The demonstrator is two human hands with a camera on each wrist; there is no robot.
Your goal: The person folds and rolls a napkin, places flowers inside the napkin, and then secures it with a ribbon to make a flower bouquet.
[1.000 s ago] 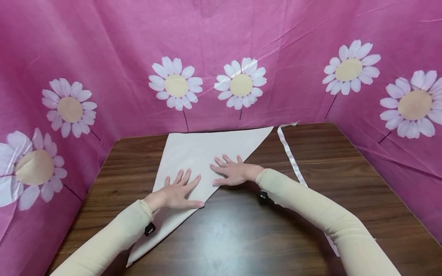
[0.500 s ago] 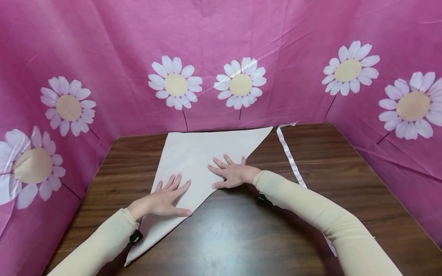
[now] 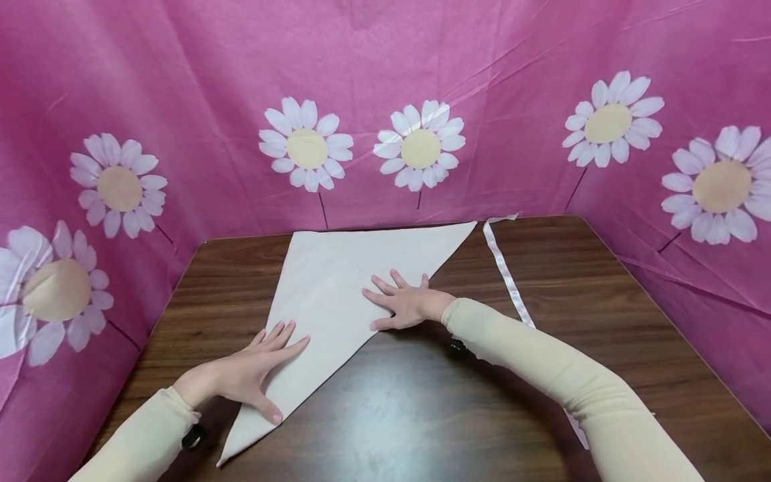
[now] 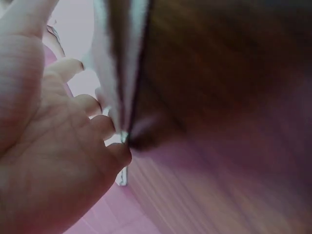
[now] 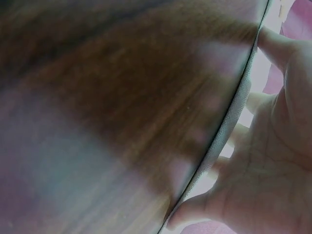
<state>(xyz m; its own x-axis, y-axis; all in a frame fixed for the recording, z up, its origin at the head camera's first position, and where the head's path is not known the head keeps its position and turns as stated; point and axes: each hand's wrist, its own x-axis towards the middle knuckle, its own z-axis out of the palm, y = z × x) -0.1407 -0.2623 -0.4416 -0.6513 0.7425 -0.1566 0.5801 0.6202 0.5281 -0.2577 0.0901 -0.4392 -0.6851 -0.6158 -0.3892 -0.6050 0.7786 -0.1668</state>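
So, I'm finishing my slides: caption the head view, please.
Left hand and right hand rest on a white cloth, ribbon lying apart on the table, flowered backdrop behind.

Brown wood-grained counter (image 3: 434, 408); on it, off-white cloth (image 3: 334, 294), white ribbon (image 3: 506, 276); behind it, pink backdrop (image 3: 385, 53) with white, yellow-centred daisies (image 3: 420, 148).

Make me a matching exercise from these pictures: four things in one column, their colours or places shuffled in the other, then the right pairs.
1. Cloth
2. Ribbon
3. Curtain
4. Table

A. Pink, with white flowers
B. Brown, wood-grained
C. White, touched by the left hand and right hand
D. Narrow, partly hidden by the right sleeve

Pairs: 1-C, 2-D, 3-A, 4-B
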